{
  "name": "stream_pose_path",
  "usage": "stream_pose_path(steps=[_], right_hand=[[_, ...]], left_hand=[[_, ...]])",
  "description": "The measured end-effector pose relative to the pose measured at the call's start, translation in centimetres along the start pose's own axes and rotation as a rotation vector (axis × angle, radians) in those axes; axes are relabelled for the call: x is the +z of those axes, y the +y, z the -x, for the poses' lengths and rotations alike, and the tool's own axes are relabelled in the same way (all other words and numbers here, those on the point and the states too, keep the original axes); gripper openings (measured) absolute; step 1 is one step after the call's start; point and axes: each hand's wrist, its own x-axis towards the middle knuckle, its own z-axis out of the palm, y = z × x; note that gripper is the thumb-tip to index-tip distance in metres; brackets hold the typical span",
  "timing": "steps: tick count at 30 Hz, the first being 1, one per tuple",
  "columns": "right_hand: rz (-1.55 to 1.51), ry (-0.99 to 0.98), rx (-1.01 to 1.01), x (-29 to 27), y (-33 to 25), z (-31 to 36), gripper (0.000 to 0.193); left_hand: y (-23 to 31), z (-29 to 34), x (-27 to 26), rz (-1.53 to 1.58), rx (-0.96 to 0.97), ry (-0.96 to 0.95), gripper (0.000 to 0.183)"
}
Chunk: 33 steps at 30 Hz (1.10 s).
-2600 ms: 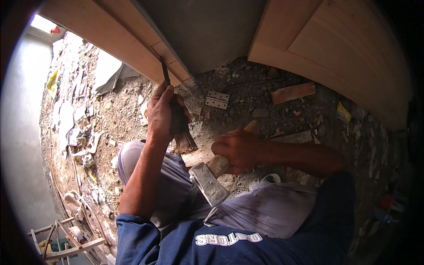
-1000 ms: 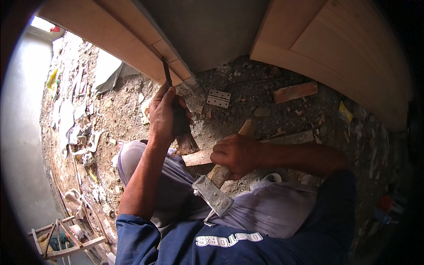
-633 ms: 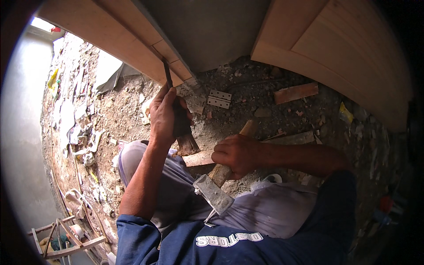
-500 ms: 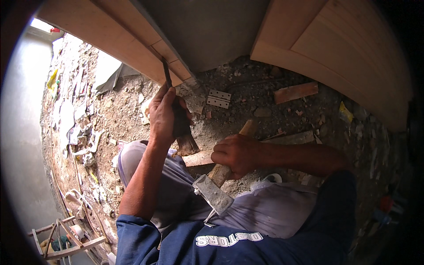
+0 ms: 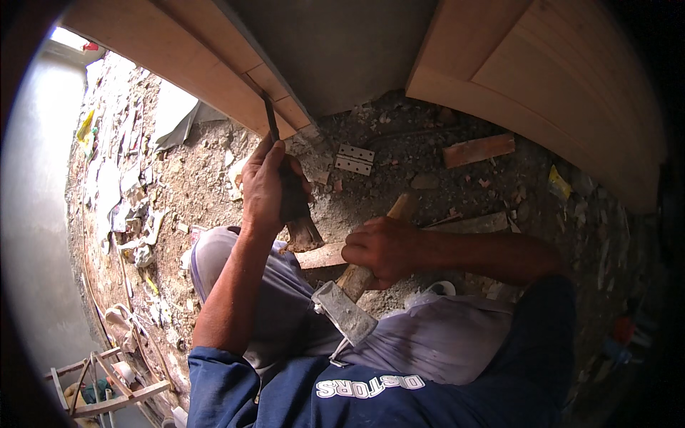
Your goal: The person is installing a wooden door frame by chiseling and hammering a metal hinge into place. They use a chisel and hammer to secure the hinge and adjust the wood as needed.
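Observation:
My left hand (image 5: 265, 184) is wrapped round a chisel (image 5: 270, 118) with a dark, worn handle. The blade tip touches the edge of a wooden door frame (image 5: 203, 68), where lines cross the wood near its lower end. My right hand (image 5: 382, 250) grips the wooden handle of a hammer (image 5: 346, 314). Its grey, dusty head hangs over my lap, apart from the chisel. A metal hinge plate (image 5: 354, 160) with screw holes lies on the ground just right of the chisel.
A panelled wooden door (image 5: 564, 100) stands at the far right. A short reddish wood offcut (image 5: 478, 150) lies before it, on ground strewn with rubble. Litter and paper scraps (image 5: 132, 221) spread along the left by a grey wall (image 5: 46, 192). A wooden-framed stand (image 5: 107, 385) is at lower left.

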Motion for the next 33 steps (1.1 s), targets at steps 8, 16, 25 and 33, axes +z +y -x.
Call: stream_pose_path(steps=[8,16,25,33], right_hand=[[0.016,-0.025,0.013,-0.2,-0.1,0.0,0.048],[0.027,0.016,-0.001,-0.1,0.0,0.0,0.047],[0.041,0.113,-0.278,-0.3,-0.8,0.0,0.040],[0.054,-0.007,-0.004,0.2,0.9,0.1,0.039]], left_hand=[[0.0,0.1,0.3,0.002,0.004,-0.003,0.038],[0.0,0.1,0.2,0.001,0.019,-0.013,0.040],[0.0,0.0,0.4,0.006,0.018,-0.009,0.037],[-0.1,-0.2,0.5,0.026,0.031,-0.004,0.012]])
